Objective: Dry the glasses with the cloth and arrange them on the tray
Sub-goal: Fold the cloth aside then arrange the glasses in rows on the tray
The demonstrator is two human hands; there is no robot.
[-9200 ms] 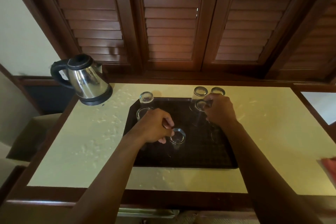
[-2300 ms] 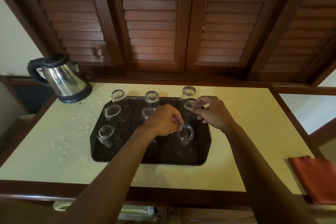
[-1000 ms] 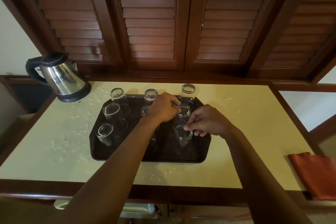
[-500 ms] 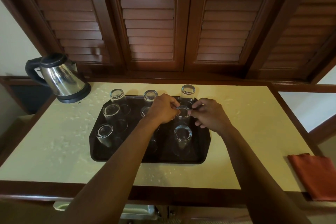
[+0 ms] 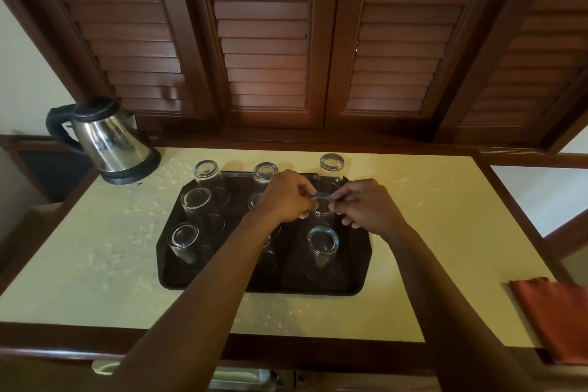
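Observation:
A dark tray (image 5: 356, 283) lies on the pale counter with several clear glasses standing upside down in rows. My left hand (image 5: 286, 197) and my right hand (image 5: 366, 207) both pinch the base of the middle glass in the right column (image 5: 322, 202). In front of it stands another inverted glass (image 5: 322, 240), and behind it one at the tray's back edge (image 5: 331, 165). More glasses stand at the left (image 5: 183, 237) (image 5: 195, 200) (image 5: 206, 170). My left forearm hides part of the middle column. The orange cloth (image 5: 553, 315) lies at the counter's right front corner.
A steel electric kettle (image 5: 108, 140) stands at the back left of the counter (image 5: 95, 258). Dark wooden louvered shutters (image 5: 264, 41) rise behind it. A wooden rim runs along the counter's front edge (image 5: 63, 337).
My right hand has left the front right glass and joined my left hand on the middle right glass. Since the earliest frame the glasses have been set into rows on the tray.

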